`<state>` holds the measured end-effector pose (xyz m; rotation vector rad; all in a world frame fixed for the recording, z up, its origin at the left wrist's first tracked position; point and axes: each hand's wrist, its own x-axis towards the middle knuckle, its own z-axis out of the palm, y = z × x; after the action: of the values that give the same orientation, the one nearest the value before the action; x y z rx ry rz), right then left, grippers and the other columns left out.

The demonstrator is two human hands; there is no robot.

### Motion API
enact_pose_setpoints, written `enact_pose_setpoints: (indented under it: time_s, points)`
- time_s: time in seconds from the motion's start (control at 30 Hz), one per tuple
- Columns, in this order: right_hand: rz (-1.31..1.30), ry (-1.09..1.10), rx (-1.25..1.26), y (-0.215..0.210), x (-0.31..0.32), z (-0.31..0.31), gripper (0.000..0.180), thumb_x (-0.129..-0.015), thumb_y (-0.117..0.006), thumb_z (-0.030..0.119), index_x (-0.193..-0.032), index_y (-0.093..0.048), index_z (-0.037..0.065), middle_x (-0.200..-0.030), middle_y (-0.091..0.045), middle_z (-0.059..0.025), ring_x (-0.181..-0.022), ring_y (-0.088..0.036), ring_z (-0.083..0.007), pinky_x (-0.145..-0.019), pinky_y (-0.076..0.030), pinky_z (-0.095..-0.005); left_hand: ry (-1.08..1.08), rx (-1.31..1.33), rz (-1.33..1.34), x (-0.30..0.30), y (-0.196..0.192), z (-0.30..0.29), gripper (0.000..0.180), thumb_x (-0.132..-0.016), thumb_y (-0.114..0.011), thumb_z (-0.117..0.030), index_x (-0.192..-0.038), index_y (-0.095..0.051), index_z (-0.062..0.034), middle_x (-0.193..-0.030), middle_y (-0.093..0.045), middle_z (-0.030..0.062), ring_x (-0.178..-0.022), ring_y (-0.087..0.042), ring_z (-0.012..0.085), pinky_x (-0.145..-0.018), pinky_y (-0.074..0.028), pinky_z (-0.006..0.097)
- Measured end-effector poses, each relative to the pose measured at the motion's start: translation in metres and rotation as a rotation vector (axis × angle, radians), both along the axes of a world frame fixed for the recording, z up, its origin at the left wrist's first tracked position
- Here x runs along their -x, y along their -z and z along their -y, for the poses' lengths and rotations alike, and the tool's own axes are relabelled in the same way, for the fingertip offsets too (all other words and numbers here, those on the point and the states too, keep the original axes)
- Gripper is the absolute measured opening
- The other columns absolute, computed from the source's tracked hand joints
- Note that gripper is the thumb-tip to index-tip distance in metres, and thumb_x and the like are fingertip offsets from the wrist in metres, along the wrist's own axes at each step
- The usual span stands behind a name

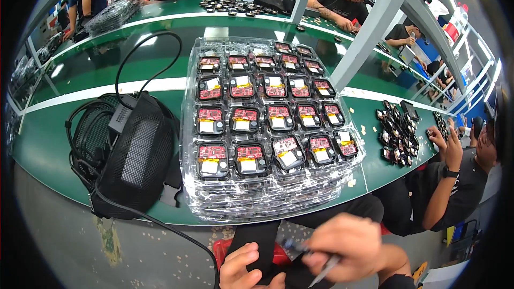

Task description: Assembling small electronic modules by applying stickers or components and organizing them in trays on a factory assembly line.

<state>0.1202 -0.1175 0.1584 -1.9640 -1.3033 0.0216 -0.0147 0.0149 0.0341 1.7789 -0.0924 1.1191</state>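
Observation:
My right hand point(348, 243), smeared by motion, is closed in front of the tray stack. From it sticks out a slim, pointed silver metal tool point(325, 271). A small dark piece point(292, 244) shows by its fingertips, too blurred to name. To its left, at the lower edge, my left hand point(243, 270) has its fingers apart and holds nothing I can see. Beyond both hands stands a stack of clear plastic trays point(267, 192). Its top tray carries rows of black device housings point(248, 159) with red circuit boards and white-and-yellow parts inside.
A black mesh bag point(136, 155) with cables lies left of the stack on the green table point(48, 144). A metal post point(369, 32) rises behind. Dark parts are heaped at right point(397, 134); a co-worker's hands point(447, 144) are beyond. Other people work across the table.

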Motion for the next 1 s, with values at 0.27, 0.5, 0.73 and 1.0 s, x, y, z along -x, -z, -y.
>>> enact_pose_setpoints:
  time_s: [0.27, 0.5, 0.73, 1.0]
  points:
    - [0.540, 0.176, -0.025, -0.039, -0.171, -0.122, 0.009, -0.084, -0.070, 0.011, -0.088, -0.071, 0.003, -0.086, -0.063, -0.0150, -0.086, -0.064, -0.0346, -0.077, -0.051, -0.0458, 0.063, 0.159, -0.105, 0.013, 0.006, 0.023, 0.053, -0.084, -0.077, -0.007, -0.131, -0.053, 0.0029, -0.119, -0.063, 0.0251, -0.110, -0.064, 0.0438, -0.094, -0.053, 0.050]
    - [0.647, 0.211, 0.340, -0.038, -0.243, -0.167, 0.014, -0.083, -0.069, 0.012, -0.091, -0.074, 0.002, -0.089, -0.068, -0.0177, -0.087, -0.066, -0.0369, -0.081, -0.053, -0.0446, 0.167, 0.186, -0.250, 0.021, 0.008, 0.030, 0.053, -0.080, -0.079, -0.001, -0.127, -0.057, 0.0029, -0.123, -0.062, 0.0237, -0.113, -0.063, 0.0407, -0.095, -0.052, 0.045]
    - [0.509, 0.105, 0.596, -0.045, -0.241, -0.174, 0.021, -0.079, -0.062, 0.005, -0.095, -0.074, 0.001, -0.088, -0.071, -0.0230, -0.086, -0.069, -0.0398, -0.082, -0.054, -0.0455, 0.171, 0.178, -0.329, 0.023, 0.008, 0.030, 0.049, -0.079, -0.079, -0.001, -0.123, -0.059, 0.0035, -0.124, -0.061, 0.0240, -0.114, -0.063, 0.0401, -0.096, -0.051, 0.044]
    - [0.468, 0.283, 0.165, -0.069, -0.227, -0.108, 0.041, -0.088, -0.063, 0.040, -0.089, -0.074, 0.001, -0.067, -0.068, -0.0138, -0.063, -0.068, -0.0215, -0.066, -0.053, -0.0376, 0.167, 0.128, -0.318, 0.012, 0.007, 0.024, 0.044, -0.080, -0.075, -0.001, -0.121, -0.059, 0.0047, -0.121, -0.063, 0.0250, -0.110, -0.064, 0.0398, -0.095, -0.052, 0.043]
